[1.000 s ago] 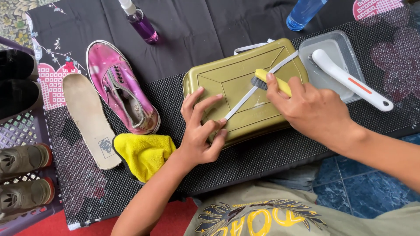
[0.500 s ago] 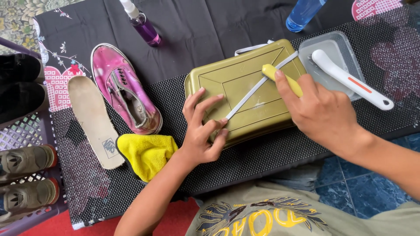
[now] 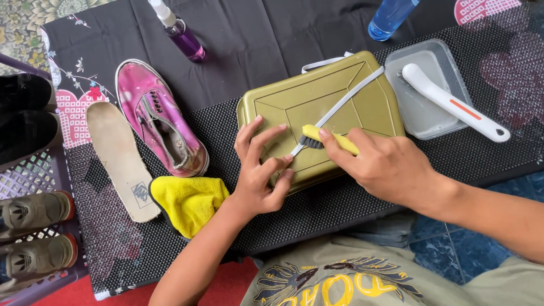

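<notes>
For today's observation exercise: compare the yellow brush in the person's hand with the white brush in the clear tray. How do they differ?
The yellow brush is gripped by the right hand, bristles pressed on a white shoelace across the olive tin; the white brush lies untouched in the tray. The yellow brush looks shorter and is partly hidden; the white brush looks longer, in full view, with an orange stripe. Both are handheld brushes.
</notes>
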